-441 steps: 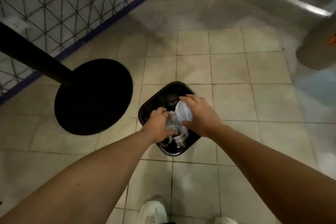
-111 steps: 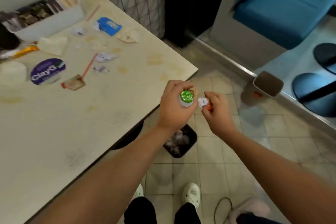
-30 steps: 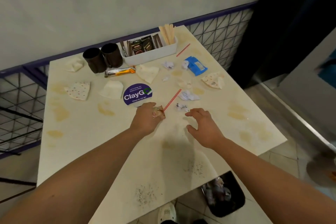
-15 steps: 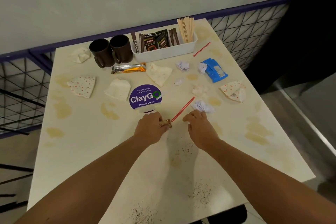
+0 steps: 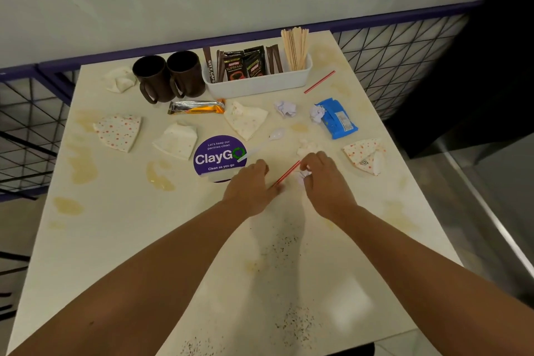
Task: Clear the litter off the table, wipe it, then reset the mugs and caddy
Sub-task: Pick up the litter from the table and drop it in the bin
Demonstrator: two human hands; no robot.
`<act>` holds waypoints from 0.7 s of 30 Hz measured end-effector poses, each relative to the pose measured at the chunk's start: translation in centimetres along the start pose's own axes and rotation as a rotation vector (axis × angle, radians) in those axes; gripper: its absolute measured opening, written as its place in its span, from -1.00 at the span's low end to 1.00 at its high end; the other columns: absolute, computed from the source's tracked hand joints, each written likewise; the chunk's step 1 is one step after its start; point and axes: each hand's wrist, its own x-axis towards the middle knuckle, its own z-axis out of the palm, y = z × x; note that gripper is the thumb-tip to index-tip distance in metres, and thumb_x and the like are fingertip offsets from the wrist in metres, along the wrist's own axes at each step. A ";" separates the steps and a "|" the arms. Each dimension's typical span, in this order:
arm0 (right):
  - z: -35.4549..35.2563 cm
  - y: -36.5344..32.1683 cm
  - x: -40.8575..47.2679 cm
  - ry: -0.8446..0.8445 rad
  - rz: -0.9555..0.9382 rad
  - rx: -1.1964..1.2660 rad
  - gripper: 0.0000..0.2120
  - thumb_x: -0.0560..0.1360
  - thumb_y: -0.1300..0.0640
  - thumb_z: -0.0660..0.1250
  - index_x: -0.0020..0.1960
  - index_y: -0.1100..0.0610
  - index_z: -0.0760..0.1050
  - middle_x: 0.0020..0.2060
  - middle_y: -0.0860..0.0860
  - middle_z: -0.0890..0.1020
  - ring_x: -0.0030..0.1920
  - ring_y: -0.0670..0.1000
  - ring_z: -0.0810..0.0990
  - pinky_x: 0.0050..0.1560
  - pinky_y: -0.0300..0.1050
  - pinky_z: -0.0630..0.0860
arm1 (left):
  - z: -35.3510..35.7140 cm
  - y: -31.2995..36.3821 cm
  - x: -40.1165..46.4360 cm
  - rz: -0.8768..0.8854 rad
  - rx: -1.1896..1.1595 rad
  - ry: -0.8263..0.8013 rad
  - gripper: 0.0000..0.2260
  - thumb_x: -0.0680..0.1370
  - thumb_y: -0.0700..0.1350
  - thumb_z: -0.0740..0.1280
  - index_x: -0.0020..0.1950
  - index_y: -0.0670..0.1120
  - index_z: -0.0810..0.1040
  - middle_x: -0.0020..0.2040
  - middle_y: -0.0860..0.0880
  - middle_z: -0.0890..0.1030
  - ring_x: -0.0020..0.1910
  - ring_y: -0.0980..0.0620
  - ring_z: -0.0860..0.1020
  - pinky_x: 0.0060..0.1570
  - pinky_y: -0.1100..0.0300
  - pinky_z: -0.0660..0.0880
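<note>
Your right hand (image 5: pixel 323 179) pinches a light paper wad (image 5: pixel 304 175); your left grip (image 5: pixel 251 185), curled, hides its contents beside the thin straw (image 5: pixel 284 174).

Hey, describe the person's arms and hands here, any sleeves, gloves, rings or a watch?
Both forearms are bare up to the frame's bottom edge, so no sleeves show. The left hand and right hand wear no gloves. No watch, bracelet or band shows on either wrist, and no ring is visible on the fingers that can be seen. Some fingertips are hidden, so small details there cannot be told.
</note>
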 end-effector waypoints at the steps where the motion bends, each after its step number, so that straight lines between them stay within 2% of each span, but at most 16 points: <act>1: -0.1 0.3 0.3 0.016 0.011 -0.009 -0.84 0.51 0.27 0.23 0.08 0.15 0.43 -0.01 0.04 0.44 -0.04 0.06 0.41 -0.13 -0.12 0.38 | 0.4 0.2 0.1 -0.008 0.039 -0.013 -0.54 0.50 0.25 0.29 0.20 -0.06 0.36 0.03 0.00 0.53 -0.02 -0.03 0.53 -0.02 0.04 0.55; 4: 0.2 1.1 0.9 0.015 0.022 -0.031 -0.73 0.47 0.12 0.33 0.14 0.14 0.41 0.06 0.05 0.43 0.01 0.06 0.39 -0.02 -0.07 0.44 | 1.3 0.4 0.1 -0.011 0.114 -0.019 -0.57 0.54 0.23 0.25 0.23 -0.06 0.35 0.06 -0.04 0.50 0.00 -0.08 0.55 -0.05 0.05 0.54; 8: 1.2 1.9 0.7 -0.053 0.065 -0.114 -0.58 0.46 -0.03 0.34 0.25 0.11 0.37 0.13 0.04 0.41 0.07 0.07 0.37 0.03 -0.05 0.45 | 1.3 0.7 0.3 0.003 0.139 0.052 -0.75 0.61 0.01 0.24 0.20 -0.10 0.44 0.11 -0.06 0.43 -0.03 -0.07 0.57 -0.08 0.11 0.52; 10: 1.6 2.1 0.5 -0.077 0.106 -0.124 -0.53 0.48 -0.05 0.33 0.31 0.11 0.33 0.17 0.06 0.40 0.11 0.08 0.36 0.05 -0.07 0.44 | 1.1 1.2 0.6 -0.012 0.150 0.045 -0.78 0.61 -0.03 0.25 0.16 -0.13 0.47 0.10 -0.08 0.43 -0.04 -0.09 0.57 -0.10 0.10 0.50; 15: 1.9 2.3 0.2 -0.116 0.119 -0.150 -0.62 0.56 -0.01 0.26 0.32 0.09 0.32 0.18 0.07 0.41 0.14 0.08 0.36 0.07 -0.11 0.41 | 1.0 2.2 1.2 -0.086 0.175 -0.015 -0.81 0.61 -0.04 0.25 0.04 -0.16 0.52 0.02 -0.12 0.55 -0.06 -0.11 0.59 -0.16 0.14 0.46; 21: 1.6 2.6 0.3 -0.119 0.100 -0.155 -0.65 0.57 0.01 0.26 0.30 0.10 0.36 0.18 0.07 0.45 0.15 0.08 0.37 0.11 -0.11 0.39 | 0.5 3.0 2.1 -0.115 0.146 -0.136 -0.76 0.59 -0.07 0.28 0.13 -0.22 0.49 0.05 -0.17 0.58 0.04 -0.15 0.59 -0.10 0.12 0.46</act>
